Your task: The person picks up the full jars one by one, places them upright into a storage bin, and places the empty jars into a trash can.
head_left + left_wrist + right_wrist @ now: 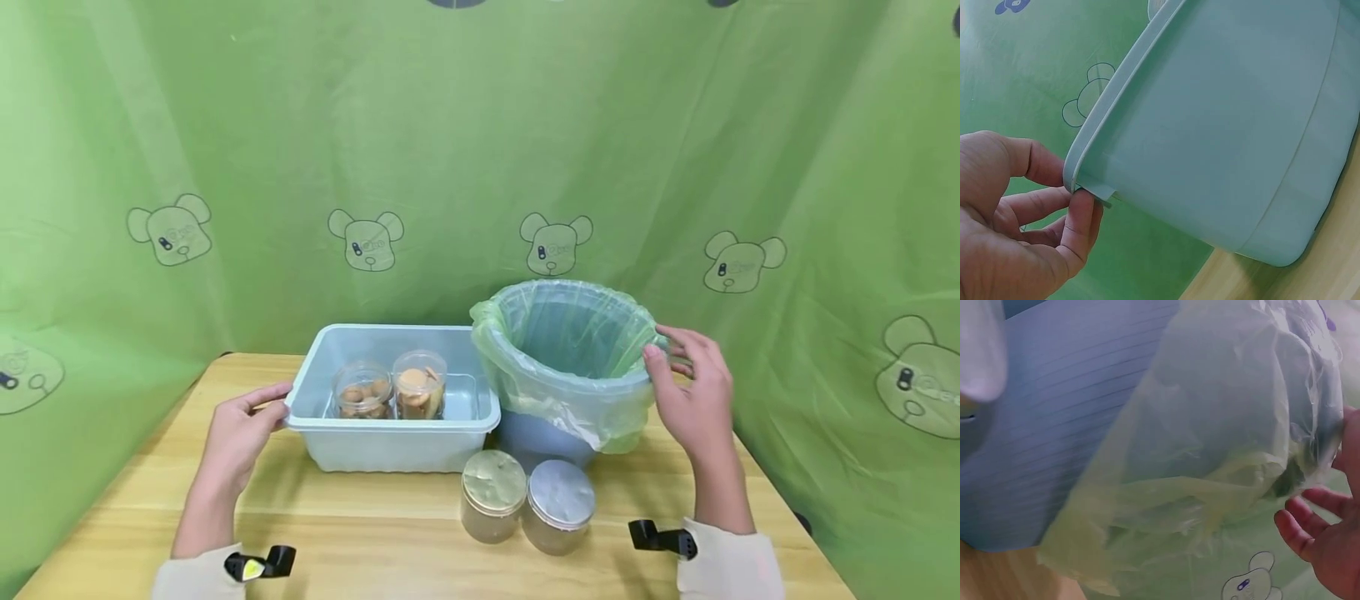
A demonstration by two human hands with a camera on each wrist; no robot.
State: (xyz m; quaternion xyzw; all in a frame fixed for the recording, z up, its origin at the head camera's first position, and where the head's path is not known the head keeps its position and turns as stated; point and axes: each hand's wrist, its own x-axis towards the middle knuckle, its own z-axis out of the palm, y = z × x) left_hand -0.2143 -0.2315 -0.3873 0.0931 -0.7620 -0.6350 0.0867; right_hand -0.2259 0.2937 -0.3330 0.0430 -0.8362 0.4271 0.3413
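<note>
My left hand [238,433] pinches the left rim of a pale blue plastic storage bin [393,446]; in the left wrist view, thumb and fingers [1082,225] meet at the bin's corner. Inside the bin are two clear jars, one jar of round brown snacks [363,392] and one jar of biscuits [420,387]. At the right rim of a blue trash can [543,437], lined with a translucent green bag [517,375], is my right hand [693,392]. Its fingers are spread and loosely bent, the thumb by the rim; firm contact cannot be made out.
Two jars with metallic tops, a gold-topped jar [493,492] and a silver-topped jar [558,504], stand side by side before the trash can. The wooden table [360,533] bears everything. A green cloth with bear faces [450,167] hangs behind and at both sides.
</note>
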